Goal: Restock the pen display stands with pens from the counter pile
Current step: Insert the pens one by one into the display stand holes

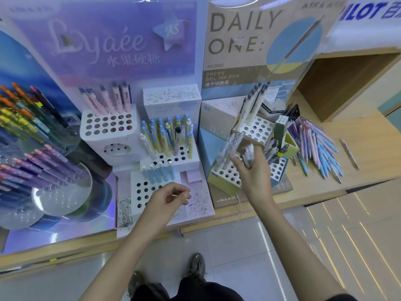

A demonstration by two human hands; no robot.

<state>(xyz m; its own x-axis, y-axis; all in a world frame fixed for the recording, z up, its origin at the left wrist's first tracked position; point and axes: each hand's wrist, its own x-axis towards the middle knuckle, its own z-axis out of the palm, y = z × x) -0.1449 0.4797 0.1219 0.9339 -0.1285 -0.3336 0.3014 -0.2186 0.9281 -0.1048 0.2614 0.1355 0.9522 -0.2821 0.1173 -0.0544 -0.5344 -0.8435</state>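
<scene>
Several clear pens (248,157) in the right hand (254,178) overhang the yellow stand (221,186).

Left grip (171,196) loosely curled, forearm outstretched, right grip (251,170) further forward, clutching pens (248,154)

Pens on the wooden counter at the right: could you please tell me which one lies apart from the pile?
The lone pinkish pen right of the pile, alone on the bare counter; the others overlap in a fanned heap.

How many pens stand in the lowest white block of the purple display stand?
4 pens, side by side in the back row of the block, beyond the left hand; none seem hidden.
</scene>
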